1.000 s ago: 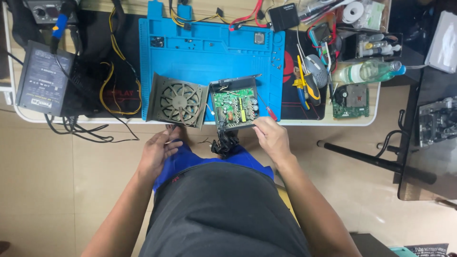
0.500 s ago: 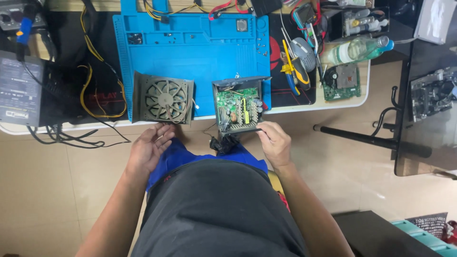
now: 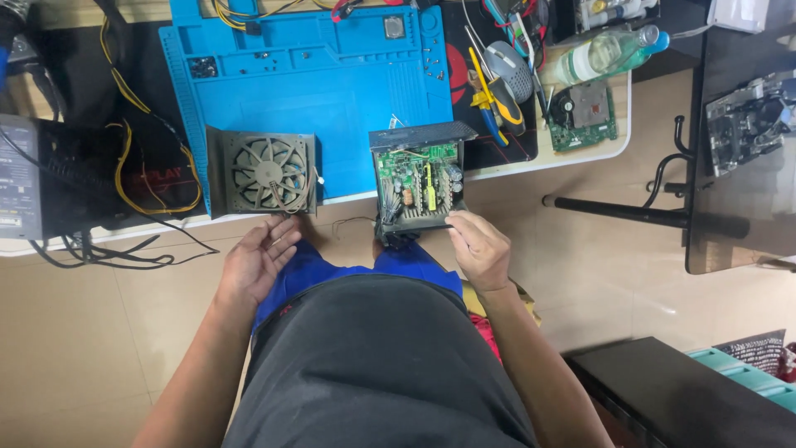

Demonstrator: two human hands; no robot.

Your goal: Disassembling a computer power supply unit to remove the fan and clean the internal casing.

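An opened power supply (image 3: 419, 182) with a green circuit board sits at the table's near edge, half over my lap. My right hand (image 3: 479, 249) pinches its lower right corner. A dark bundle of cables (image 3: 396, 238) hangs beneath it. To the left lies the metal cover with a round fan (image 3: 265, 172), joined to the supply by a thin wire. My left hand (image 3: 257, 261) hovers just below the fan cover, fingers spread, holding nothing. Both parts rest at the front of a blue work mat (image 3: 311, 79).
Yellow cables (image 3: 137, 145) and a black box (image 3: 25, 178) lie at the left. Pliers (image 3: 489, 104), a computer mouse (image 3: 507, 70), a plastic bottle (image 3: 609, 51) and a small green board (image 3: 582, 112) crowd the right end. A black stand (image 3: 630, 211) and dark case (image 3: 688, 394) sit on the floor.
The view has shifted, so the table sits higher and more to the right. My right hand now grips the supply's corner; my left hand has opened below the fan cover.
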